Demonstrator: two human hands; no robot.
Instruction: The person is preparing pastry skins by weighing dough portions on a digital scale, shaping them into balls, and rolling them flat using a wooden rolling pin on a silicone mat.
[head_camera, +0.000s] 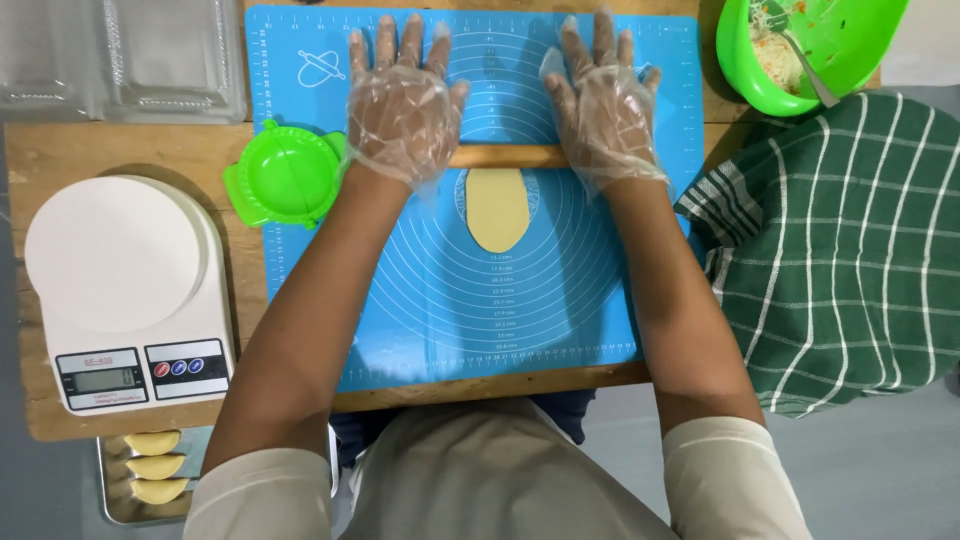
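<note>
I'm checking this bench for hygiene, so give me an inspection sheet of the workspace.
Surface: wooden table with a blue mat.
Job's things: rolling pin across the top of an oval dough.
Clutter: green press, scale, green bowl with filling, plastic box, striped cloth, tray with three dumplings.
Hands: left hand and right hand, gloved, flat on the pin.
Cables: nothing seen.
Surroundings: grey floor.

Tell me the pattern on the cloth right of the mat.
Dark green cloth with thin white stripes forming a check, seen in the head view.
</note>
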